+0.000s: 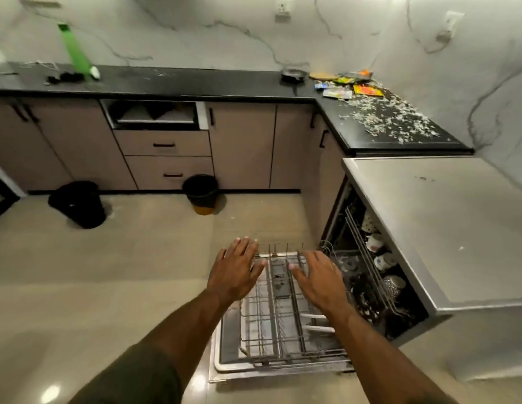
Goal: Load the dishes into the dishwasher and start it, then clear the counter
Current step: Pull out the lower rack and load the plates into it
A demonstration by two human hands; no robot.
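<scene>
Both hands, left hand (pixel 235 269) and right hand (pixel 318 278), fingers spread wide holding nothing, hover over pulled-out lower rack (pixel 271 325) of open dishwasher (pixel 429 228), cups (pixel 383 260) in upper rack right.

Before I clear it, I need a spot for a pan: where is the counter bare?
The black counter is bare between the green bottle and the dark pan. The corner run is crowded: wrappers, then scattered scraps.
</scene>
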